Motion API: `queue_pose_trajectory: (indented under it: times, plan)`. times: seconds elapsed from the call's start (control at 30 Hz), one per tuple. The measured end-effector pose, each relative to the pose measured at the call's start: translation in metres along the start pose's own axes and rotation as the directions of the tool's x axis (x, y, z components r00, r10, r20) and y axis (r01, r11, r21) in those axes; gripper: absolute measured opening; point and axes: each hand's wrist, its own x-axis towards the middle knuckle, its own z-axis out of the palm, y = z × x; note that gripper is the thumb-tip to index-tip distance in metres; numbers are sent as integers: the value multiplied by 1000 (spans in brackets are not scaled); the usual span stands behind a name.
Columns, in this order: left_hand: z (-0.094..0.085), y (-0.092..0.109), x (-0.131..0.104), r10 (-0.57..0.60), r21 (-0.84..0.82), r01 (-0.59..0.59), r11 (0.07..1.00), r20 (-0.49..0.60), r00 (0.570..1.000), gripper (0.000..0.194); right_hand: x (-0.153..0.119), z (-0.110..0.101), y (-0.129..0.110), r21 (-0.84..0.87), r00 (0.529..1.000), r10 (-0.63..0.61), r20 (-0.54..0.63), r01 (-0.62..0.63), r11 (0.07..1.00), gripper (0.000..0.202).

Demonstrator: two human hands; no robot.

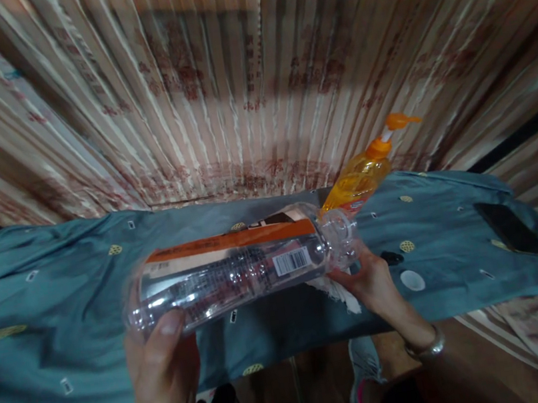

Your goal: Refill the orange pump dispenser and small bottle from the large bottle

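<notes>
We stood at a desk (46, 369) draped in a wrinkled blue-grey cloth (60, 293) dotted with small yellow and white motifs. Beyond our hands hung a pleated curtain (228, 66) in cream and brown stripes with faded reddish print. Below our wrists we saw a brownish floor and a shoe (364, 382) with a pink edge.

The print on the curtain was too blurred to read, and so was the small text on the bottle label. A dark flat object (513, 229) lay far out to the right of our right hand; we could not tell what it was. A white round spot (412, 280) and a dark patch (391, 257) sat just right of that hand, also unclear.

Our left hand (160, 372) was closed around the base of a clear plastic bottle (239, 270), thumb pressed on its side. The bottle lay sideways above the cloth, ribbed, glossy, with an orange-banded label and a barcode. Our right hand (372, 280), a metal bangle (427, 346) at the wrist, curled its fingers at the bottle's open mouth and pinched a frayed white rag (336, 292). Just beyond that hand leaned an orange pump dispenser bottle (361, 177), translucent, with an orange nozzle.
</notes>
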Motion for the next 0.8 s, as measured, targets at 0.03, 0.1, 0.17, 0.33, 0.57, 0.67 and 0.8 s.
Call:
queue_pose_trajectory:
  times: [0.03, 0.1, 0.17, 0.33, 0.57, 0.67, 0.8]
  plan:
    - [0, 0, 0, -2, 0, 2, 1000, -4, 1000, 52, 0, 0, 0, 4, 1000, -3, -3, 3, 1000, 47]
    - [1, 1, -2, -5, -3, 5, 1000, -1, 1000, 54, -1, 0, 0, 10, 1000, -8, -6, 8, 1000, 47]
    - [3, 3, -4, 16, -6, -16, 1000, 0, 1000, 57, -1, 0, -1, 16, 1000, -8, -4, 8, 1000, 47]
    - [4, 6, -8, 61, 26, -61, 998, 5, 998, 59, -3, 0, -2, 34, 1000, 1, 0, -1, 999, 44]
    - [4, 6, -10, 38, 24, -38, 999, -14, 999, 58, -4, 0, -2, 26, 1000, 6, 0, -6, 1000, 45]
    - [4, 6, -9, 29, 28, -29, 999, -13, 999, 58, -4, -1, -3, 24, 1000, 5, 11, -5, 1000, 44]
    - [3, 6, -9, 9, 37, -10, 999, 19, 1000, 52, -4, -1, -4, 11, 1000, 11, 17, -11, 1000, 45]
